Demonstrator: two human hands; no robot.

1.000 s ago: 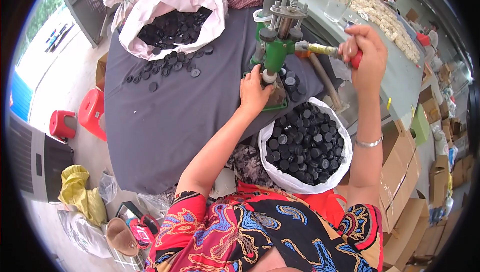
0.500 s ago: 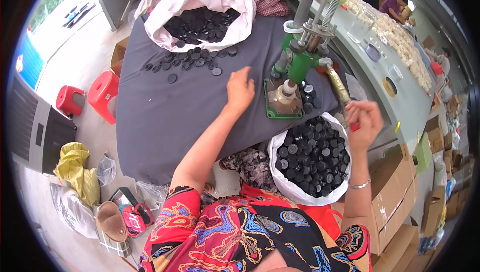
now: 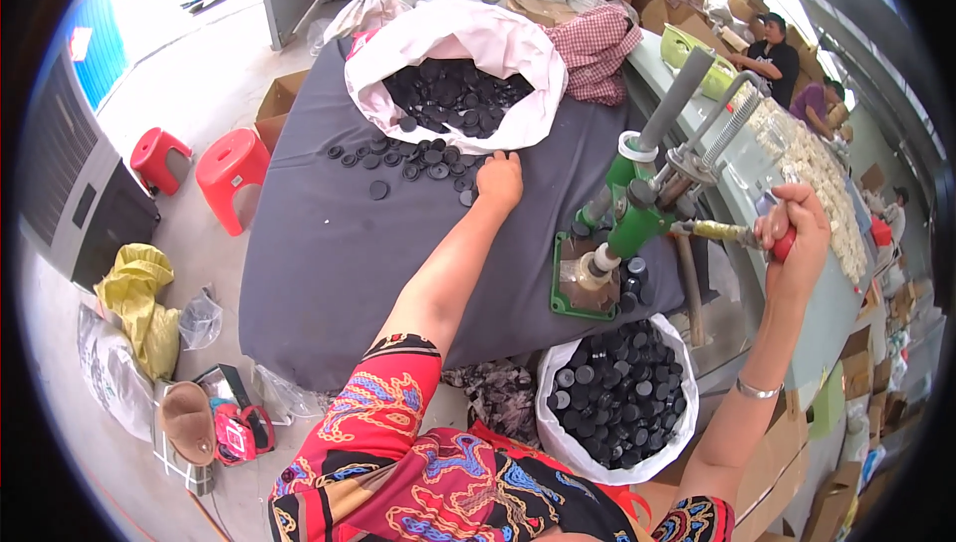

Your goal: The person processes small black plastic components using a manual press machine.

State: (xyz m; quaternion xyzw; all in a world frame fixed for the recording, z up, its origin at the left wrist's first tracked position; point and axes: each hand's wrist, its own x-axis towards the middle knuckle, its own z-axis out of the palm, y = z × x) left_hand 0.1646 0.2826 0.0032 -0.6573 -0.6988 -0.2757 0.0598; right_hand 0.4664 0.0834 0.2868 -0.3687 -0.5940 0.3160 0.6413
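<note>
My right hand (image 3: 800, 228) is closed round the red-knobbed end of a lever (image 3: 719, 231), which sticks out sideways from a green hand press (image 3: 637, 228). Over by the loose black caps (image 3: 410, 159), my left hand (image 3: 501, 182) rests low on the cloth with its fingers curled; whatever they hold is hidden. The loose caps lie before the mouth of a white sack (image 3: 538, 114) full of more black caps. The press's base plate (image 3: 570, 298) sits on the table, with several caps beside it. Below it stands a second white sack (image 3: 546, 413) of black caps.
A dark grey cloth (image 3: 329, 273) covers the table, with a checked cloth (image 3: 596, 49) at its back. To the right runs a long bench (image 3: 832, 318) with pale pieces. Red stools (image 3: 231, 172) stand on the left floor. Co-workers (image 3: 772, 54) sit at the far right.
My right hand has swung the lever up and outward from its lowered position. My left hand has reached to the loose caps by the sack. The whole view has shifted too.
</note>
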